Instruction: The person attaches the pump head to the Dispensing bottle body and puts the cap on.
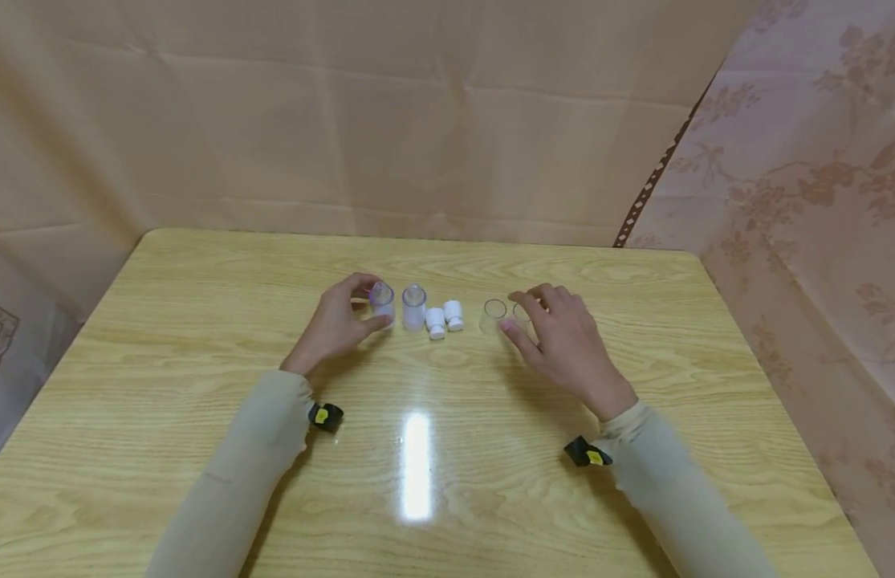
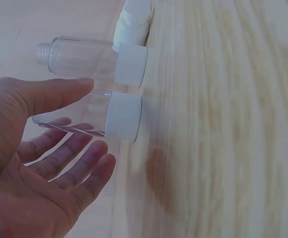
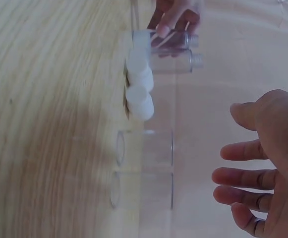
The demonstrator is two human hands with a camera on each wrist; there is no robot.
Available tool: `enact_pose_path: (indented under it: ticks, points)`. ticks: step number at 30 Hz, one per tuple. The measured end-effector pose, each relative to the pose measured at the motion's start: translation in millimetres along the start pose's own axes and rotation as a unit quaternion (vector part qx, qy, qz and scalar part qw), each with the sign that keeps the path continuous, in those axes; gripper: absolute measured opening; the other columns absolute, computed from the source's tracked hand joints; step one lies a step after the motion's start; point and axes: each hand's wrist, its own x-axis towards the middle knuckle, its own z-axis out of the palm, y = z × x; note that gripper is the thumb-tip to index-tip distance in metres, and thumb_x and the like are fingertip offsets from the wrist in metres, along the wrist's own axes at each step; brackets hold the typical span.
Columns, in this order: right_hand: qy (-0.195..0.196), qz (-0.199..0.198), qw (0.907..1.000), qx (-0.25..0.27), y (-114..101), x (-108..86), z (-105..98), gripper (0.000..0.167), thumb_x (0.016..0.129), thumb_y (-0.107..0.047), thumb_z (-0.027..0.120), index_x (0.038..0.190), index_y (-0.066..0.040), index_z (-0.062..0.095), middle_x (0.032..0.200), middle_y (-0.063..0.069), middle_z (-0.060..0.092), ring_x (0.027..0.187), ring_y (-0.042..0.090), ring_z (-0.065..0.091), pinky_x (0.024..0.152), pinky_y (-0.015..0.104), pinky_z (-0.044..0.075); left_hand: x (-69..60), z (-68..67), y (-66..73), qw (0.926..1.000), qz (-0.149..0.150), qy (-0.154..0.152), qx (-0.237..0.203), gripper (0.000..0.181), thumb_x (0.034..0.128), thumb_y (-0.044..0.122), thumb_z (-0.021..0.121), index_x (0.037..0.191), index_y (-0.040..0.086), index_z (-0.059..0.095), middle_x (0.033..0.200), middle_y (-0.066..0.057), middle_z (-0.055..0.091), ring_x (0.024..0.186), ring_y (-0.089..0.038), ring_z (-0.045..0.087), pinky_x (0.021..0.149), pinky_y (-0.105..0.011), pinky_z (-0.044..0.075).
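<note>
Two clear bottles with white bases stand upright, side by side: the left one (image 1: 383, 303) (image 2: 84, 111) and the right one (image 1: 414, 308) (image 2: 84, 57). My left hand (image 1: 339, 319) (image 2: 39, 144) is around the left bottle, thumb on one side and loosely bent fingers on the other; firm contact cannot be told. Two white pump-like caps (image 1: 436, 323) (image 3: 140, 102) stand beside the bottles. Farther right are two clear open cylinders, one (image 1: 494, 318) (image 3: 144, 148) in plain view, the other (image 3: 143, 191) partly behind my right hand (image 1: 563, 341) (image 3: 267, 168), whose fingers are spread and hold nothing.
The wooden table (image 1: 490, 498) has a bright light reflection near its middle. A beige cloth (image 1: 389, 120) hangs behind the table, and a floral cloth (image 1: 837, 201) hangs at the right. Both forearms, in pale sleeves with black wrist devices, reach in from the near edge.
</note>
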Motion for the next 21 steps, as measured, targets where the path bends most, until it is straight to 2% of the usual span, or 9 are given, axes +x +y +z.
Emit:
enact_pose_path:
  ticks: [12, 17, 21]
  points:
    - [-0.02, -0.04, 0.999, -0.004, -28.1, 9.0, 13.8, 0.044, 0.099, -0.037, 0.067, 0.126, -0.003, 0.065, 0.109, 0.015, 0.064, 0.093, 0.031, 0.058, 0.085, 0.047, 0.05, 0.5, 2.2, 1.4, 0.999, -0.04, 0.0, -0.018, 0.047, 0.0884, 0.002, 0.077, 0.129, -0.006, 0.055, 0.128, -0.025, 0.059, 0.115, -0.041, 0.061, 0.098, -0.048, 0.052]
    - [-0.03, -0.04, 0.9987, -0.01, -39.8, 13.5, 19.5, 0.042, 0.099, -0.037, 0.067, 0.125, -0.003, 0.066, 0.107, 0.013, 0.065, 0.092, 0.029, 0.059, 0.085, 0.045, 0.051, 0.5, 2.8, 3.7, 0.9988, -0.044, 0.006, -0.02, 0.047, 0.0877, 0.001, 0.077, 0.128, -0.007, 0.055, 0.127, -0.026, 0.059, 0.114, -0.042, 0.062, 0.097, -0.048, 0.052]
    - [-0.03, -0.04, 0.9986, -0.015, -46.2, 15.8, 24.5, 0.041, 0.098, -0.036, 0.068, 0.123, -0.003, 0.067, 0.104, 0.012, 0.065, 0.089, 0.028, 0.06, 0.078, 0.042, 0.052, -0.2, 2.3, 6.6, 0.9989, -0.041, 0.013, -0.017, 0.047, 0.0872, 0.001, 0.077, 0.128, -0.007, 0.056, 0.126, -0.026, 0.06, 0.114, -0.041, 0.062, 0.097, -0.047, 0.053]
